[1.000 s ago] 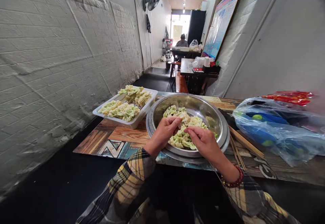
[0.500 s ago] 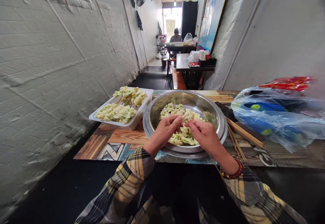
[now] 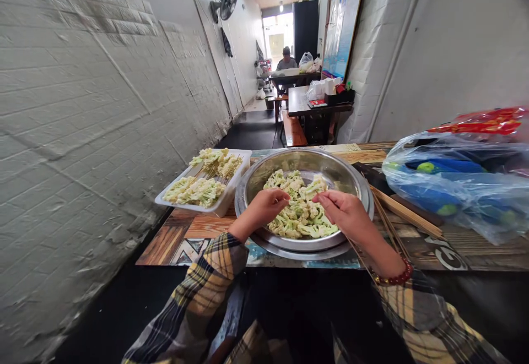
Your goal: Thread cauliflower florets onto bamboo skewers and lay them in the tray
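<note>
A wide steel bowl (image 3: 363, 201) holds a heap of pale green-white cauliflower florets (image 3: 300, 215). Over the bowl's left side, my left hand (image 3: 266, 207) is closed in a pinch. Whatever its fingertips hold is too small to make out. Opposite it, my right hand (image 3: 345, 210) is also pinched, apart from the left. A thin bamboo skewer (image 3: 363, 262) runs back from under that hand toward my wrist, its front part hidden. To the left, a white plastic tray (image 3: 225, 204) carries skewered cauliflower (image 3: 196, 190) in two groups.
Loose bamboo skewers (image 3: 407, 215) lie right of the bowl. Beside them sits a clear plastic bag (image 3: 458, 179) with blue and green contents, and a red packet (image 3: 479, 121) behind. A brick wall (image 3: 82, 132) runs along the left. Farther back, a person (image 3: 286, 61) sits at a table.
My hands have moved apart, the right one drawing to the right, leaving a wider gap between the fingertips. The view has shifted slightly.
</note>
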Motion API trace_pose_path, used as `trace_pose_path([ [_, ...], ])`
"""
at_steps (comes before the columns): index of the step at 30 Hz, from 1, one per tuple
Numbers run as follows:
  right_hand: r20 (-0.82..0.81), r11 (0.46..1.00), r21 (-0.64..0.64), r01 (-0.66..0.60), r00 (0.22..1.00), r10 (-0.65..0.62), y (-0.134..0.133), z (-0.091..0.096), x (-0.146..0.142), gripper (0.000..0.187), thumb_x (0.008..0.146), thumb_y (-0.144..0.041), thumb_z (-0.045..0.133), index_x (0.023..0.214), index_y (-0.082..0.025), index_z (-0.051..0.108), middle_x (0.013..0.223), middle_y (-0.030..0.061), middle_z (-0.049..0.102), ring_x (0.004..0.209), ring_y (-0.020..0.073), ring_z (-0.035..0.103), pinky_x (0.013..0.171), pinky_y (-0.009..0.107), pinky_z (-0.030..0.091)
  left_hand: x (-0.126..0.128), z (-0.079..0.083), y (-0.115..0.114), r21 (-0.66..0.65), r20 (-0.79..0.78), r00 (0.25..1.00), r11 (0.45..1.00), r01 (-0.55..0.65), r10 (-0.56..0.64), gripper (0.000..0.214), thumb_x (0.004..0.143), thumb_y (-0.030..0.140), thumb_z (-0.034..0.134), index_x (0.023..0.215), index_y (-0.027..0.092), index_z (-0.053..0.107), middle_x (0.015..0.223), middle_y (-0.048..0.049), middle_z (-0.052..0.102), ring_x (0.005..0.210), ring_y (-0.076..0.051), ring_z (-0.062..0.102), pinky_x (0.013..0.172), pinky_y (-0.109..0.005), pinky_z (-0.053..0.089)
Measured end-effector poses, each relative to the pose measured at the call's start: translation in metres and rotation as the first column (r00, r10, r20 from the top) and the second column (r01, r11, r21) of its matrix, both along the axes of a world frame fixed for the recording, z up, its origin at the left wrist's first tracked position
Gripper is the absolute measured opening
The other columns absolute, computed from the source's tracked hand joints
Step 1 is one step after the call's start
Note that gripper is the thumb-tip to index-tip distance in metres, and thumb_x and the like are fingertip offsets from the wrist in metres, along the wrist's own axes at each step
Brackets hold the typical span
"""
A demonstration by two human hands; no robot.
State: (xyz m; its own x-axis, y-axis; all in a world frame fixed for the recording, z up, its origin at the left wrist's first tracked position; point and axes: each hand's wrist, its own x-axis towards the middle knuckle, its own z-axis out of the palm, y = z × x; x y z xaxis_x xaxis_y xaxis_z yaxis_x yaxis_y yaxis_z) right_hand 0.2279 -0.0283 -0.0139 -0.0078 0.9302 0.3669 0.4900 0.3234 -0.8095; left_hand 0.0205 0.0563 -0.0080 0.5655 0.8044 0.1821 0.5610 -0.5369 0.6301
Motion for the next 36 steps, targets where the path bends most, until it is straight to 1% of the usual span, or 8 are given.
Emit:
trace_pose_path([
  [3, 0.011, 1.0, 0.013, -0.015, 1.0, 0.015, 0.0, 0.0, 0.001, 0.035, 0.092, -0.037, 0.044, 0.095, -0.014, 0.07, 0.047, -0.0042, 0.049, 0.044, 0.0109, 0.045, 0.046, 0.022, 0.034, 0.013, -0.004, 0.007, 0.06, -0.103, 0.993, 0.997, 0.057, -0.051, 0.016, 0.074, 0.021, 0.055, 0.079, 0.019, 0.071, 0.07, -0.0037, 0.064, 0.065, -0.015, 0.053, 0.066, -0.025, 0.04],
  [7, 0.009, 0.999, 0.031, 0.004, 1.0, -0.004, 0.0, -0.001, 0.002, 0.034, 0.092, -0.036, 0.044, 0.096, -0.015, 0.071, 0.048, -0.0034, 0.052, 0.046, 0.0115, 0.049, 0.046, 0.022, 0.036, 0.032, -0.015, 0.012, 0.049, -0.23, 0.972, 0.997, 0.059, -0.046, 0.013, 0.066, 0.015, 0.058, 0.073, 0.02, 0.069, 0.071, -0.0058, 0.064, 0.075, -0.02, 0.057, 0.075, -0.028, 0.041],
  [15, 0.006, 0.998, 0.061, 0.008, 1.0, -0.008, -0.001, -0.003, 0.004, 0.031, 0.091, -0.034, 0.045, 0.099, -0.017, 0.071, 0.048, -0.0039, 0.054, 0.046, 0.0111, 0.05, 0.048, 0.021, 0.037, 0.044, -0.035, 0.015, 0.043, -0.198, 0.98, 0.999, 0.006, 0.002, 0.008, 0.062, 0.016, 0.065, 0.056, 0.019, 0.06, 0.069, -0.0086, 0.061, 0.074, -0.024, 0.06, 0.07, -0.031, 0.042],
  [22, -0.03, 0.998, 0.056, 0.011, 1.0, -0.009, -0.002, -0.001, 0.004, 0.032, 0.091, -0.035, 0.045, 0.094, -0.016, 0.071, 0.046, -0.0037, 0.052, 0.045, 0.0116, 0.05, 0.048, 0.021, 0.038, 0.047, -0.018, 0.012, 0.005, -0.102, 0.995, 1.0, -0.008, 0.009, 0.005, 0.066, 0.019, 0.061, 0.061, 0.018, 0.059, 0.062, -0.0017, 0.058, 0.061, -0.014, 0.054, 0.058, -0.025, 0.038],
  [25, -0.048, 0.999, 0.05, 0.005, 0.999, -0.003, -0.001, 0.0, 0.004, 0.032, 0.091, -0.035, 0.045, 0.089, -0.016, 0.071, 0.046, -0.0038, 0.051, 0.044, 0.0109, 0.048, 0.046, 0.021, 0.036, 0.039, -0.005, 0.009, -0.185, 0.102, 0.993, 0.982, -0.04, 0.059, 0.012, 0.072, 0.028, 0.058, 0.069, 0.016, 0.058, 0.058, 0.001, 0.056, 0.052, -0.01, 0.05, 0.049, -0.02, 0.034],
  [29, -0.077, 1.0, 0.029, -0.01, 0.997, 0.012, -0.001, 0.0, 0.004, 0.033, 0.092, -0.038, 0.045, 0.093, -0.016, 0.07, 0.047, -0.0047, 0.049, 0.045, 0.0108, 0.047, 0.046, 0.021, 0.037, 0.023, 0.007, -0.002, -0.514, 0.483, 0.84, 0.856, 0.045, 0.246, 0.026, 0.072, 0.037, 0.064, 0.078, 0.015, 0.053, 0.059, 0.0007, 0.058, 0.048, -0.008, 0.051, 0.042, -0.016, 0.028],
  [33, -0.082, 0.999, 0.012, -0.05, 0.995, 0.051, 0.0, -0.003, 0.003, 0.037, 0.092, -0.04, 0.043, 0.096, -0.014, 0.069, 0.047, -0.0053, 0.046, 0.045, 0.0111, 0.047, 0.047, 0.022, 0.036, 0.015, 0.01, -0.017, -0.598, 0.644, 0.666, 0.791, 0.131, 0.376, 0.034, 0.068, 0.04, 0.071, 0.08, 0.016, 0.052, 0.064, 0.0011, 0.059, 0.049, -0.007, 0.055, 0.041, -0.015, 0.03],
  [36, -0.074, 0.998, -0.001, -0.067, 0.995, 0.067, 0.0, -0.006, 0.003, 0.039, 0.092, -0.041, 0.043, 0.097, -0.013, 0.069, 0.046, -0.0057, 0.045, 0.043, 0.0108, 0.046, 0.047, 0.022, 0.036, 0.013, 0.009, -0.023, -0.622, 0.687, 0.583, 0.765, 0.164, 0.434, 0.046, 0.065, 0.038, 0.075, 0.1, 0.017, 0.053, 0.063, 0.0047, 0.056, 0.046, -0.007, 0.056, 0.04, -0.016, 0.032],
])
